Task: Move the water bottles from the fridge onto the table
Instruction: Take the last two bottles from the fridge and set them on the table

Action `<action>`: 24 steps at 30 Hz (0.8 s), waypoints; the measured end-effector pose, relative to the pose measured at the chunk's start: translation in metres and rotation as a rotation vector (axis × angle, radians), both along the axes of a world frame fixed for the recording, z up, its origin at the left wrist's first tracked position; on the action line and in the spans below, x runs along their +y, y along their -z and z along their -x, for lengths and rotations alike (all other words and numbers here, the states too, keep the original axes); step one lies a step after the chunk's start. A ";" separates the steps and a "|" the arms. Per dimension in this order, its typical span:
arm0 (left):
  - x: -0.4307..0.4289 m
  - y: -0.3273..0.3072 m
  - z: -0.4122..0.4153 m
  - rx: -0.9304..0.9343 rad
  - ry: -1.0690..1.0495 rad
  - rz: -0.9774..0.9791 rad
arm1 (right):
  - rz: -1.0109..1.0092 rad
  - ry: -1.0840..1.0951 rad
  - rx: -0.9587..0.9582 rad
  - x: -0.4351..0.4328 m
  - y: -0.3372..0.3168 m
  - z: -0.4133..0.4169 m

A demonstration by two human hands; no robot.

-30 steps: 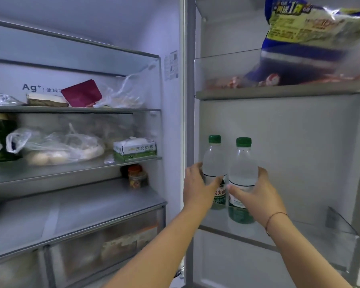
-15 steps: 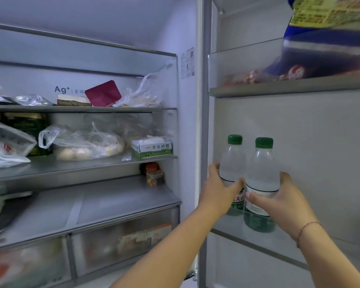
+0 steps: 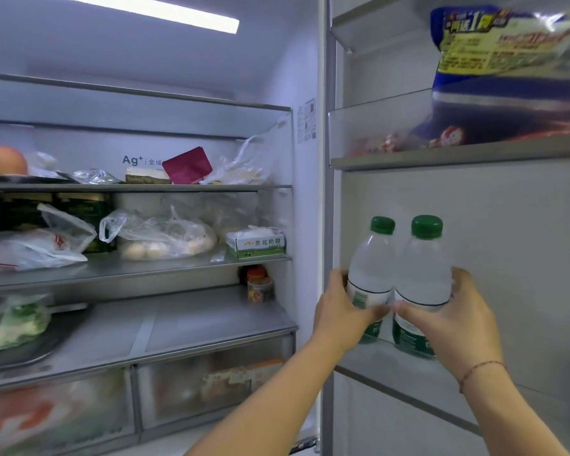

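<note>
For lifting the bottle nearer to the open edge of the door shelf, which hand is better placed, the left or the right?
The right hand. It already wraps the right bottle, which stands toward the free side of the door shelf. The left hand grips the left bottle, beside the fridge frame.

Both hands, left (image 3: 343, 311) and right (image 3: 454, 320), are lifting the two bottles (image 3: 371, 274) (image 3: 423, 274) slightly higher in the door shelf (image 3: 408, 373).

Both forearms are bare — only a thin red string bracelet (image 3: 481, 368) circles the right wrist.
</note>
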State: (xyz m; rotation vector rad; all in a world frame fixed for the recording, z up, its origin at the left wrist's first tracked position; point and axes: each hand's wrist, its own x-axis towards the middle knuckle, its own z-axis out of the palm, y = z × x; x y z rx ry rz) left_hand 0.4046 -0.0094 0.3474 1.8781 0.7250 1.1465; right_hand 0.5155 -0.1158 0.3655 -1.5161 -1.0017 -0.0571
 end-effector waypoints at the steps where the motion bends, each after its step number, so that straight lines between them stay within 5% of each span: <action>1: -0.003 -0.004 0.002 -0.044 0.001 -0.013 | -0.030 -0.006 -0.002 -0.003 -0.005 0.002; 9: -0.033 -0.047 0.042 -0.301 -0.141 -0.143 | -0.198 -0.118 -0.069 -0.021 -0.039 0.039; 14: -0.055 -0.040 0.102 -0.210 -0.270 -0.227 | -0.191 -0.311 -0.030 -0.024 -0.040 0.084; 24: -0.136 0.037 0.273 -0.052 -0.594 -0.055 | -0.011 -0.620 0.034 -0.050 0.026 0.219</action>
